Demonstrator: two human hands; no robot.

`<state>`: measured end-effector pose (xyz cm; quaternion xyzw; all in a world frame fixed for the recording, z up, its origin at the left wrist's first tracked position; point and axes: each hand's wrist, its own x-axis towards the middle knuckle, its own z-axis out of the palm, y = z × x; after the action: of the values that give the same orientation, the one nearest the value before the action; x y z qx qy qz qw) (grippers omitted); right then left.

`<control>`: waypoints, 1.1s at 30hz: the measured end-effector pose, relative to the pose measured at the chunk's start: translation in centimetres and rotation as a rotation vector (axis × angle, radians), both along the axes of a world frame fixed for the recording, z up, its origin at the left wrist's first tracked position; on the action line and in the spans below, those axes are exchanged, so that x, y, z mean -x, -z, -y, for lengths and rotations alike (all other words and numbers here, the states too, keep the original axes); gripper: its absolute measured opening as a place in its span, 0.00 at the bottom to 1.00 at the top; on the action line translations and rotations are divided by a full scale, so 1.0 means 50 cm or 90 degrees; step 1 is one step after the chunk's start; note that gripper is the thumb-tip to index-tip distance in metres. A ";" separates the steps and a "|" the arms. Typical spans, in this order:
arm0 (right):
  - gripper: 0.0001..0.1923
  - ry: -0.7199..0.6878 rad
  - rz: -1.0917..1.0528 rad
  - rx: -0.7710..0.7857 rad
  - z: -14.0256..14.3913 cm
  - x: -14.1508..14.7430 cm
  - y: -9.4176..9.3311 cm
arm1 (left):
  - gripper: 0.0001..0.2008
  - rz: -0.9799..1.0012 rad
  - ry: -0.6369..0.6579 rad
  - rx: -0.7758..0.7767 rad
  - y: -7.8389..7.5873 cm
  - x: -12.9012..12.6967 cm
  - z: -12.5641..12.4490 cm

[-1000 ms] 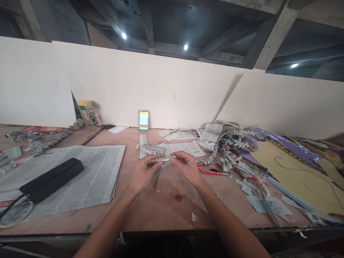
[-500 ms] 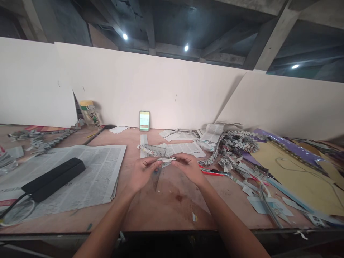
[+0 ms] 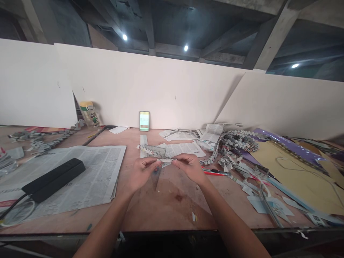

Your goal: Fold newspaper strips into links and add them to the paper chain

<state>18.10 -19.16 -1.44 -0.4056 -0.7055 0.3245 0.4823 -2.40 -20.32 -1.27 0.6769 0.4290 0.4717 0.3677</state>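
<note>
A narrow folded strip of newspaper [image 3: 166, 160] is stretched level between my two hands, just above the table. My left hand [image 3: 145, 171] pinches its left end between thumb and fingers. At the other end, my right hand [image 3: 189, 167] pinches it the same way. Right behind the strip lie a short folded-paper chain [image 3: 146, 149] and a clear ruler-like sheet [image 3: 158, 151]. A cut piece of newspaper [image 3: 185, 149] rests beyond my right hand. Close to that hand's outer side is a red utility knife [image 3: 216, 172].
On the left, a black power strip [image 3: 53, 177] lies on stacked newspaper [image 3: 103, 179]. A phone [image 3: 144, 120] leans on the white board [image 3: 161, 86], with a bottle [image 3: 90, 114] further left. Long folded-paper chains [image 3: 236, 141] and yellow card [image 3: 295, 172] cover the right side.
The paper strip looks flatter and straighter between my fingers, where it was slightly bowed before. Both hands stay in nearly the same place.
</note>
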 end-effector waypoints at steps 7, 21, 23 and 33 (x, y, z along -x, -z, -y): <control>0.09 0.043 0.002 0.007 -0.003 0.008 0.007 | 0.12 0.041 -0.013 0.009 -0.002 -0.002 0.001; 0.10 0.000 0.026 0.019 -0.002 0.004 0.003 | 0.13 0.071 -0.003 0.064 -0.014 -0.007 0.008; 0.11 -0.006 0.018 0.033 0.001 0.007 0.004 | 0.13 0.083 -0.002 0.064 -0.015 -0.006 0.008; 0.12 0.030 -0.114 0.075 0.026 0.051 -0.005 | 0.11 0.271 0.085 0.121 0.029 -0.040 -0.020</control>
<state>15.57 -20.48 -1.21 -0.4190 -0.6298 0.3890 0.5259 -0.38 -19.31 -2.74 0.5515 0.3389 0.5357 0.5423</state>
